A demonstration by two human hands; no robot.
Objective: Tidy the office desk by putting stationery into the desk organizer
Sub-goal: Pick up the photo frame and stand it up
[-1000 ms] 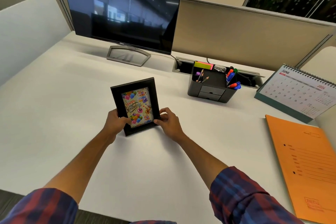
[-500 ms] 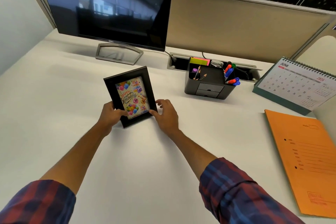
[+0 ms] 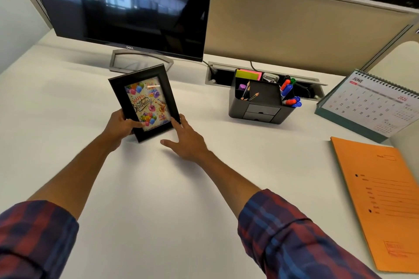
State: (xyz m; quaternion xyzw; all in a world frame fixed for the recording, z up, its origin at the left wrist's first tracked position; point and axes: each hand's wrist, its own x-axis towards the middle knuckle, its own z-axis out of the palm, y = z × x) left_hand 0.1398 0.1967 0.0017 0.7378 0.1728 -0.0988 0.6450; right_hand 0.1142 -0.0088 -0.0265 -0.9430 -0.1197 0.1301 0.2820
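A black picture frame with a birthday card stands tilted on the white desk, in front of the monitor stand. My left hand grips its lower left edge, thumb across the front. My right hand lies flat beside the frame's lower right corner, fingers spread, fingertips touching the frame's edge. The dark grey desk organizer stands to the right with pencils, coloured markers and sticky notes in it.
A Dell monitor stands at the back left. A desk calendar is at the right, an orange folder lies in front of it. A cable tray slot runs behind the organizer, below the partition wall.
The frame has moved away from me toward the monitor stand. My right hand has let go of its edge and opened flat on the desk; my left hand still holds it.
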